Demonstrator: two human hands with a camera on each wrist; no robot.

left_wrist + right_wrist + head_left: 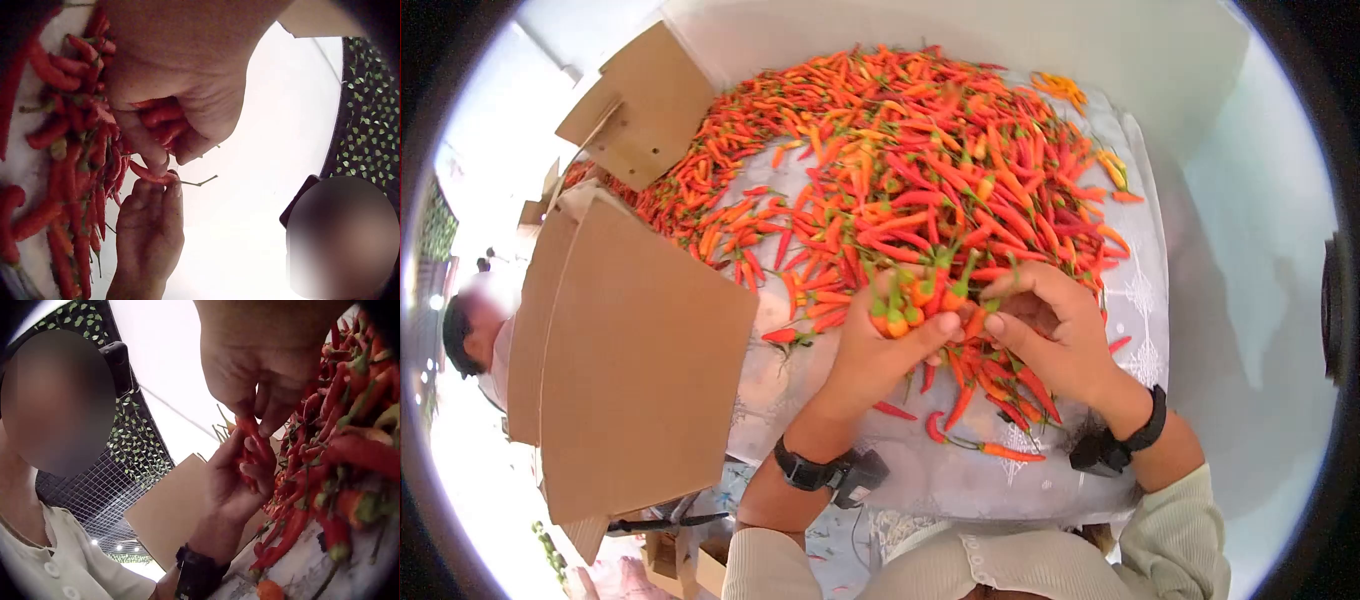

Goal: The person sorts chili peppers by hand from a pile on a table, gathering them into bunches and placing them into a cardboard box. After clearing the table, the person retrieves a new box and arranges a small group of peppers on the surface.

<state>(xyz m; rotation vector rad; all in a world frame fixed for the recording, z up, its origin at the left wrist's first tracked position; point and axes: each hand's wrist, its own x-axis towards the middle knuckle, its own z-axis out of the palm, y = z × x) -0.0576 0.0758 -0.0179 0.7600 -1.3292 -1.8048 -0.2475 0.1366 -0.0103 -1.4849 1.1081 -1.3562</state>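
My left hand (875, 350) grips a bunch of red and orange chili peppers (896, 318), their green stems pointing up past the thumb. Close beside it, my right hand (1060, 325) pinches a single chili pepper (976, 322) between thumb and fingers. In the left wrist view that pepper (149, 175) spans the gap between both hands' fingertips, its thin stem sticking out. Red peppers (164, 119) show inside the curled left palm (181, 75). From the right wrist, the right fingers (267, 406) meet the peppers at the top of the left hand (228, 481).
A large heap of chili peppers (940, 150) covers the patterned grey cloth (1140, 300) beyond the hands, with loose peppers (990, 450) nearer the body. Cardboard flaps (640, 370) stand at the left, a pale wall (1250, 300) at the right. Another person (480, 335) is far left.
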